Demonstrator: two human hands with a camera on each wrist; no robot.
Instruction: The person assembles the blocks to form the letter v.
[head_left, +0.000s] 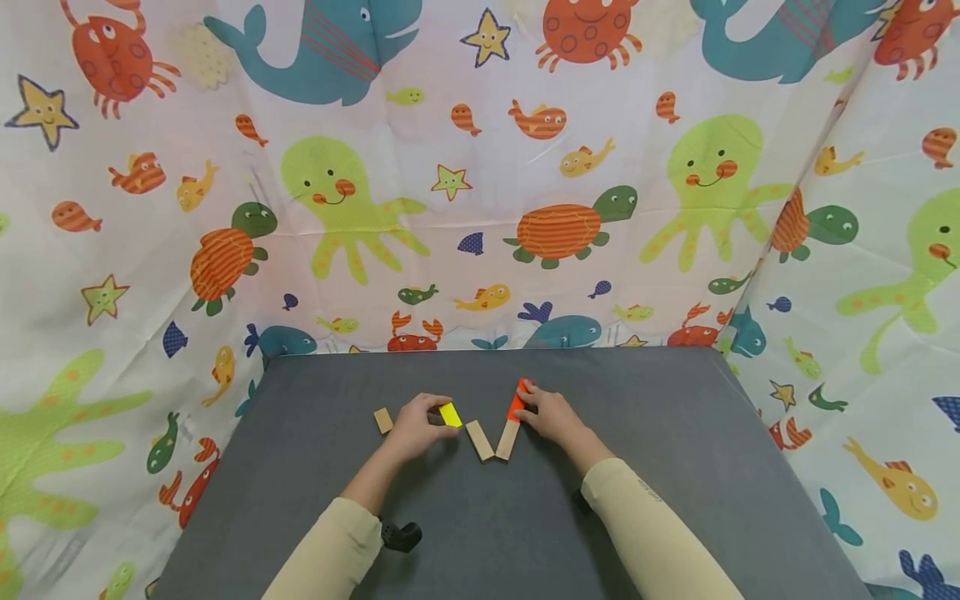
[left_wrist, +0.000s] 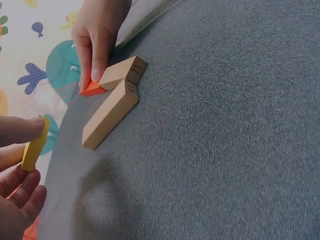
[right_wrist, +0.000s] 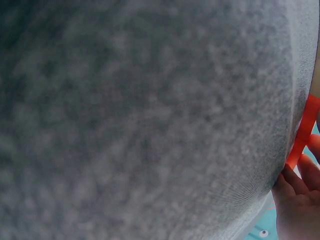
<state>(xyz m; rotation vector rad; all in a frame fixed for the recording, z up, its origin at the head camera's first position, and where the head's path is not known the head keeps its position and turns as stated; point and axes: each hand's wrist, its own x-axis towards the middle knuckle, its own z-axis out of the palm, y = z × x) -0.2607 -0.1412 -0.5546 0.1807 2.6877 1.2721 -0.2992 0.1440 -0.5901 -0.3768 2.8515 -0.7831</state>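
Note:
My left hand [head_left: 414, 429] pinches a yellow block [head_left: 450, 415] between thumb and fingers, held above the table in the left wrist view. With its fingertips, my right hand [head_left: 553, 415] grips an orange block piece [head_left: 516, 407] at the far end of a plain wooden block [head_left: 507, 440]. A seam crosses the orange in the right wrist view. That wooden block and a second one [head_left: 480, 441] meet at their near ends in a V. Dark marks show on both near end faces in the left wrist view.
Another small wooden block [head_left: 383, 421] lies left of my left hand, partly behind it. Everything lies on a grey cloth-covered table [head_left: 480, 533]. A curtain [head_left: 465, 275] printed with sea animals hangs at the back and sides.

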